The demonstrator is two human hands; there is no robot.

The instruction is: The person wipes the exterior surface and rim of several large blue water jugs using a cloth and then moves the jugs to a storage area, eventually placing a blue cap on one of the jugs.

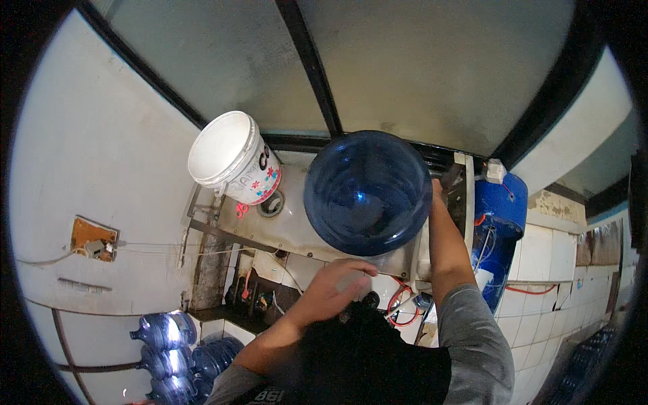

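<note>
A large blue translucent water jug [367, 193] stands bottom up over a metal counter [296, 228]. My right hand [436, 190] is at the jug's right side, mostly hidden behind it, so its grip cannot be made out. Below the jug's near edge, my left hand [349, 283] is held in front of my body, somewhat blurred, with its fingers partly bent and no object visible in it. To the left of the jug, a white plastic bucket [235, 159] with printed flowers sits tilted in view, beside a round opening [271, 203] and red-handled scissors [242, 209].
Stacked blue water jugs [167, 331] lie at the lower left. A blue plastic drum [498, 202] stands right of the counter. A red hose [404, 306] loops below the counter. A cable runs from a wall socket [96, 248], and framed glass panels [430, 71] rise behind.
</note>
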